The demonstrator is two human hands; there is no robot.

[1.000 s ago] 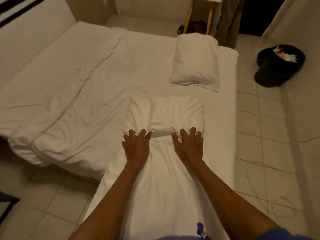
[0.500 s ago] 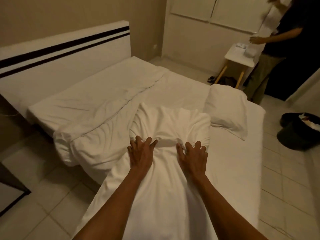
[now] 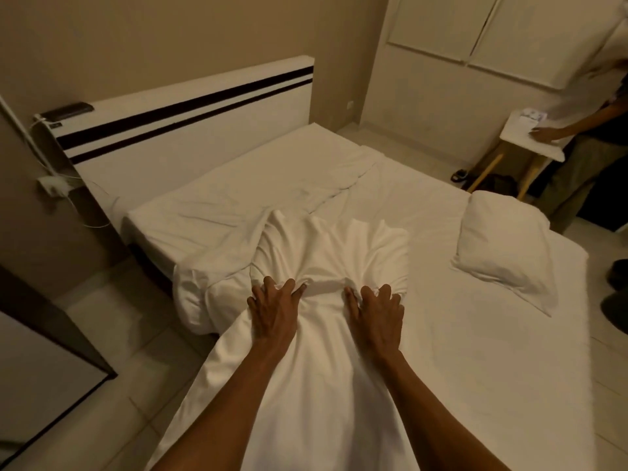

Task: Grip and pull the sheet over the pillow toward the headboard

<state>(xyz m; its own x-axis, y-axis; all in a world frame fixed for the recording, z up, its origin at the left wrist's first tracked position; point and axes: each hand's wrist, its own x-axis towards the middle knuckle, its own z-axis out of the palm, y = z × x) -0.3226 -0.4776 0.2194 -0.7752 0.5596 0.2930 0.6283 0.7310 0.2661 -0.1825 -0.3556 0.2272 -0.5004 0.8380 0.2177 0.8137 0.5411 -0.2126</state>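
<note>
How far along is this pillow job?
Done: one pillow lies cased on the mattress. In hand: the left hand and right hand grip the pillowcase behind a second pillow stuffed inside. Left: the case's long slack end lies loose, and the duvet is rumpled.
</note>
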